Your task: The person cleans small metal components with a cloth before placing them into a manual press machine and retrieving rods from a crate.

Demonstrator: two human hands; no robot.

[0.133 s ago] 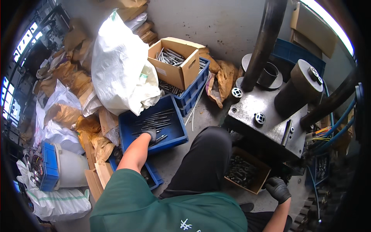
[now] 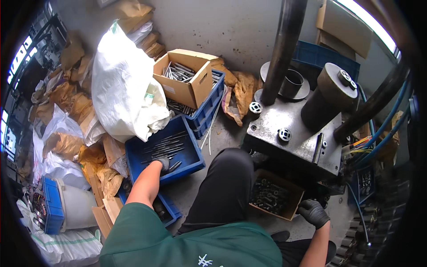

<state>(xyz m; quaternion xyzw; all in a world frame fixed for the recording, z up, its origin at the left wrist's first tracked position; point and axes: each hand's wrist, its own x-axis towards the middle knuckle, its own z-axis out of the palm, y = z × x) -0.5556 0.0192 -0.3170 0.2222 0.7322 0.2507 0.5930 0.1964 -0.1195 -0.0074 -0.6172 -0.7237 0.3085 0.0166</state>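
Resting unmoved, left hand (image 2: 163, 163) among rods (image 2: 165, 147), blue crate (image 2: 192, 156)

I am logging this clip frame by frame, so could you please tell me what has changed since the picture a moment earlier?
Nothing has visibly changed. The left hand is in the blue tray among the metal rods, and the right hand is beside the cardboard box of small metal parts, as before. Whether either hand grips anything cannot be told.
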